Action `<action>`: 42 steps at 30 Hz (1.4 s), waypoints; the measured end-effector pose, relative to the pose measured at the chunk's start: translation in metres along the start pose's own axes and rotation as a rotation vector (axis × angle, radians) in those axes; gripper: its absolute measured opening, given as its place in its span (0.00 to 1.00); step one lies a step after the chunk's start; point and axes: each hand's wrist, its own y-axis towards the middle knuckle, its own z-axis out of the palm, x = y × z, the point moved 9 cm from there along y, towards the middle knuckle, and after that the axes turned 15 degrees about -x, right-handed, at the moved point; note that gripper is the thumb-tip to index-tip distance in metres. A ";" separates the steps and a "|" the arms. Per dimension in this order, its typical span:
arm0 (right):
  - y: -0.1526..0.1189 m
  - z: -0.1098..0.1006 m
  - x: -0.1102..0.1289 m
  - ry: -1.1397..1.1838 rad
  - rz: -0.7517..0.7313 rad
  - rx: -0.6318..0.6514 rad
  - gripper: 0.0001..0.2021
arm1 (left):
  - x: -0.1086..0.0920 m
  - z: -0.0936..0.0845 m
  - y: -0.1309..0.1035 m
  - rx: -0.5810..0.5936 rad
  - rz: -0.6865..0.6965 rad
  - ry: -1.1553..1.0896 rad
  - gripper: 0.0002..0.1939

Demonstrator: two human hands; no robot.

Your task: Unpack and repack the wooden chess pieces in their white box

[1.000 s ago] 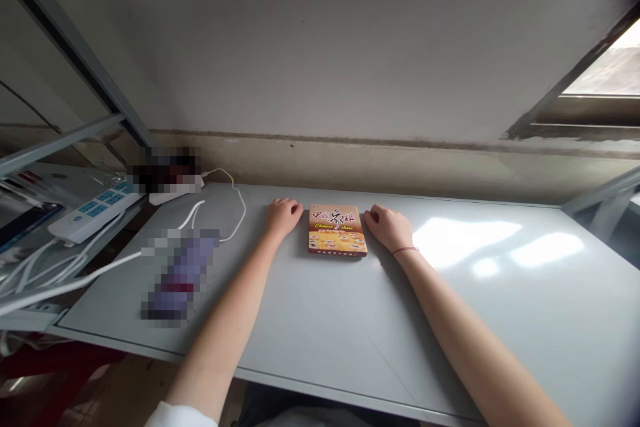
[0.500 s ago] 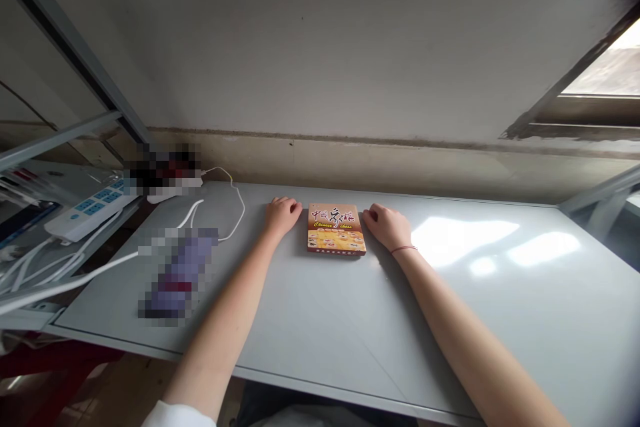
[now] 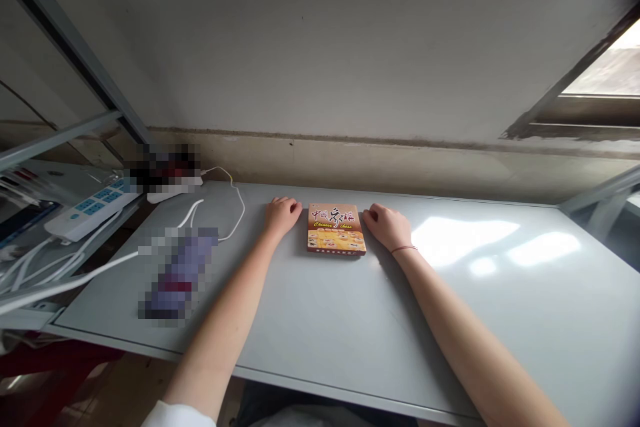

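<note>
A Chinese chess box (image 3: pixel 336 229), orange and brown with printed lettering, lies flat on the grey table (image 3: pixel 320 320). Just left of it my left hand (image 3: pixel 283 215) rests in a loose fist, a small gap away from the box. On the other side my right hand (image 3: pixel 387 223) also lies curled closed on the tabletop, close to the box's right edge but apart from it. Nothing shows in either fist. Around my right wrist is a thin reddish band (image 3: pixel 404 248).
A blurred purple object (image 3: pixel 183 273) lies on the table's left part, with a white cable (image 3: pixel 243 200) by it. A white power strip (image 3: pixel 93 207) with blue sockets stands at the far left beside more cables. The wall (image 3: pixel 320 67) rises behind the table.
</note>
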 end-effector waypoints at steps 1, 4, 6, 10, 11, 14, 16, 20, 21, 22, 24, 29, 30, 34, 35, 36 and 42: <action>0.000 0.000 0.000 0.000 -0.001 0.001 0.13 | 0.000 0.000 0.000 -0.001 0.000 0.000 0.15; 0.000 0.000 0.000 -0.001 -0.005 -0.001 0.13 | 0.000 0.000 0.000 -0.003 0.004 -0.003 0.15; 0.000 0.000 0.000 -0.004 -0.002 -0.002 0.12 | 0.000 0.000 0.000 -0.003 0.008 -0.005 0.15; 0.000 0.000 -0.001 -0.002 0.001 -0.001 0.12 | 0.000 0.001 0.000 0.000 0.010 -0.009 0.14; 0.000 0.000 0.000 -0.002 0.000 -0.001 0.12 | 0.000 0.001 0.000 0.001 0.009 -0.010 0.15; 0.000 0.000 0.000 -0.001 -0.002 0.002 0.13 | 0.000 0.001 0.000 0.001 0.005 -0.010 0.15; 0.000 0.000 0.000 0.000 -0.002 0.003 0.13 | 0.000 0.001 0.000 0.001 0.003 -0.012 0.15; 0.000 0.000 0.000 0.004 -0.003 -0.003 0.13 | 0.001 0.001 0.000 0.003 -0.001 -0.018 0.15; 0.000 0.000 0.000 0.004 -0.003 -0.003 0.13 | 0.001 0.001 0.000 0.004 -0.002 -0.019 0.15; 0.000 0.000 0.000 0.003 -0.004 -0.002 0.13 | 0.001 0.001 0.000 0.004 -0.002 -0.020 0.15; 0.000 0.000 0.000 0.001 -0.006 0.004 0.13 | 0.001 0.001 0.000 0.003 -0.002 -0.020 0.15; 0.000 0.000 0.000 0.003 -0.002 -0.002 0.13 | 0.000 0.000 0.000 0.006 -0.001 -0.017 0.15; 0.000 0.000 0.000 0.003 -0.001 -0.002 0.13 | 0.000 0.000 0.000 0.006 -0.002 -0.017 0.14; 0.000 -0.001 0.001 0.009 0.002 0.001 0.13 | 0.000 0.001 0.000 0.007 -0.005 -0.017 0.15; 0.000 -0.001 0.001 0.011 0.002 0.001 0.13 | 0.001 0.001 0.000 0.008 -0.007 -0.017 0.15; 0.000 -0.001 0.001 0.012 0.002 0.001 0.13 | 0.001 0.001 0.000 0.008 -0.008 -0.018 0.15; 0.000 0.000 0.001 0.012 -0.009 -0.008 0.13 | 0.002 0.003 0.000 0.010 -0.017 -0.023 0.15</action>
